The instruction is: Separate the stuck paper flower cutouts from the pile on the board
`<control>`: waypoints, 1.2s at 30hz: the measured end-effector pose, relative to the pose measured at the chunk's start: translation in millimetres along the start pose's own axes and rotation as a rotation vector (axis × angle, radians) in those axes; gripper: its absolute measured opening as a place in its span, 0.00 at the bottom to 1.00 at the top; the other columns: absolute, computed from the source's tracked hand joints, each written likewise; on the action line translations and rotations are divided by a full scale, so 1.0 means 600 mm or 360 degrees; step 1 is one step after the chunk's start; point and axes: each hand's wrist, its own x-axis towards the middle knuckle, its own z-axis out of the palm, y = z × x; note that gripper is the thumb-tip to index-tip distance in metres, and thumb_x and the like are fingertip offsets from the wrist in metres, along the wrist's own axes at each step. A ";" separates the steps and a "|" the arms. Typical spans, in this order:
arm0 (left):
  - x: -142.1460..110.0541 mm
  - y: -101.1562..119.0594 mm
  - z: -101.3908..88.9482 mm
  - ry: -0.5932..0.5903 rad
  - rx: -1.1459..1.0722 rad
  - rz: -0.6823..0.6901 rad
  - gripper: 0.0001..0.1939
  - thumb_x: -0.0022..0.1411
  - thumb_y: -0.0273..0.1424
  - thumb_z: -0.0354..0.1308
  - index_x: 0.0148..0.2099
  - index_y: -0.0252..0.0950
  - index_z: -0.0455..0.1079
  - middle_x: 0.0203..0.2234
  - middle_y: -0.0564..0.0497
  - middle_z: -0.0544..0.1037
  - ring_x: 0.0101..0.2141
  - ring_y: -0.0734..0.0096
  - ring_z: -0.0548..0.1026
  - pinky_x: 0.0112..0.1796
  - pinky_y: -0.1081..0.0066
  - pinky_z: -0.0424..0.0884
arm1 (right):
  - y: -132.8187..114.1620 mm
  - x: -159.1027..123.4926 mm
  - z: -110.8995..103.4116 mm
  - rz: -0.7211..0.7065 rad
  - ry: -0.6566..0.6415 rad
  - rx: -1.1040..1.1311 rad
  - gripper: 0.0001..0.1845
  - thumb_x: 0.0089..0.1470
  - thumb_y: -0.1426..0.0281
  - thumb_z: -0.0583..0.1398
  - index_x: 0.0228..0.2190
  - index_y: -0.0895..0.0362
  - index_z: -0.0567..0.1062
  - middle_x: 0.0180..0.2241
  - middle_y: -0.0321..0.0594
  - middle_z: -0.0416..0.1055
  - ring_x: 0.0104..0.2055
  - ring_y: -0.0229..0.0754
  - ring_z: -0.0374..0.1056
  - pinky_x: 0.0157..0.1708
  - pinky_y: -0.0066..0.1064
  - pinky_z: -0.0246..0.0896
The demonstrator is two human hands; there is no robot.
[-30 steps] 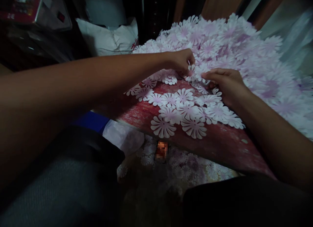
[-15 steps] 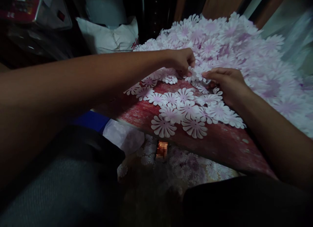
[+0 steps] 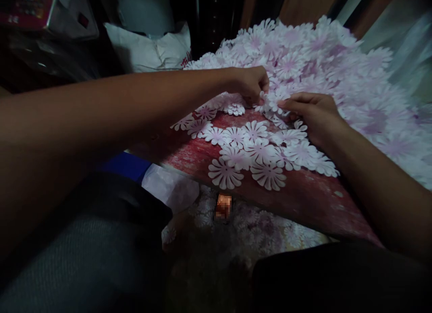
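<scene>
Between my two hands is a white fabric-like flower cutout (image 3: 272, 102) with rounded petals. My left hand (image 3: 254, 82) is closed at its left edge, fingers curled down and partly hidden. From the right, my right hand (image 3: 312, 113) pinches the same flower between thumb and forefinger. Below them, several loose flower cutouts with pale purple centres (image 3: 259, 150) lie overlapping on a worn red wooden board (image 3: 189, 158). Behind and to the right of my hands rises a large heap of such flowers (image 3: 313, 56).
A white sack (image 3: 151, 50) stands behind my left forearm, with a red box (image 3: 25, 9) at the far left. Under the board are a blue object (image 3: 124, 165), a pale plastic bag (image 3: 170, 187), a lit phone-like screen (image 3: 223, 207) and more flowers (image 3: 266, 225).
Almost nothing differs. The right fingertips have shifted very slightly on the flower, while the left hand and the loose flowers keep their places.
</scene>
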 end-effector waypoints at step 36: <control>-0.028 0.036 0.018 0.0104 0.0002 -0.0194 0.16 0.47 0.26 0.73 0.31 0.44 0.67 0.17 0.63 0.70 0.30 0.75 0.71 0.48 0.53 0.78 | -0.063 -0.023 -0.091 0.0514 -0.1436 -0.0108 0.37 0.43 0.45 0.80 0.15 0.57 0.68 0.19 0.31 0.63 0.19 0.31 0.66 0.25 0.32 0.69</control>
